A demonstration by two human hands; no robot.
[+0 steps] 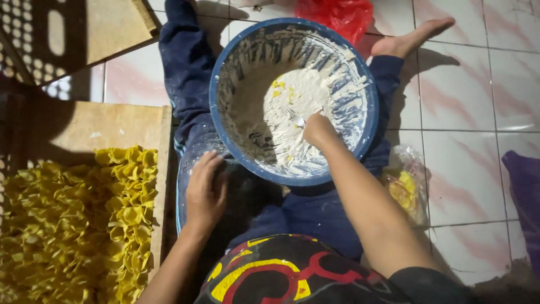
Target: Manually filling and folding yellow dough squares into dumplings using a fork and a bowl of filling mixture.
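Observation:
A large blue basin (pixel 219 121) rests tilted between my legs on the tiled floor, its inside smeared with white flour and a mound of flour with yellow bits (pixel 284 98) in the middle. My right hand (pixel 318 129) is inside the basin, fingers closed on a small white spoon-like tool (pixel 300 120) pressed into the flour. My left hand (pixel 205 188) lies flat on my left thigh beside the basin's near rim, holding nothing.
A wooden board (pixel 107 126) at the left carries a heap of folded yellow dough pieces (pixel 73 219). A clear plastic bag with yellow pieces (pixel 405 183) lies at my right. A red bag (pixel 337 14) sits behind the basin, a purple cloth (pixel 523 197) at far right.

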